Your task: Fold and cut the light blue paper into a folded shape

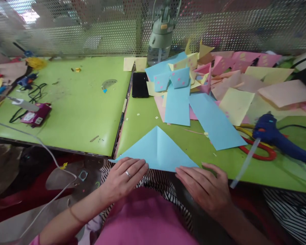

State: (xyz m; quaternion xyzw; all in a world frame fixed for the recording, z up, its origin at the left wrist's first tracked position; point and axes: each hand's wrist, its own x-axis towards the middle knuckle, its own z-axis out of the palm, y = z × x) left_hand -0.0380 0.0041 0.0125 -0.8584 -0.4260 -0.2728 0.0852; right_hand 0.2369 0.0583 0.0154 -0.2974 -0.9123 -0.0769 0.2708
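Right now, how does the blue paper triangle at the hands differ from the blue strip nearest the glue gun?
The triangle has three corners and a crease running down from its peak; the strip is a long rectangle with no crease visible. The left hand and right hand touch the triangle; neither touches the strip. Both are light blue paper.

The folded blue triangle (155, 148) is matt, smooth paper. The green tabletop (79, 109) looks smooth and faintly glossy; the smartphone (140, 85) has a shiny black face. The glue gun (267, 131) is blue plastic, its glue stick (245, 163) translucent. The perforated panel (91, 37) looks like metal, the ring (128, 173) polished metal, the pink top (145, 217) matt cloth.
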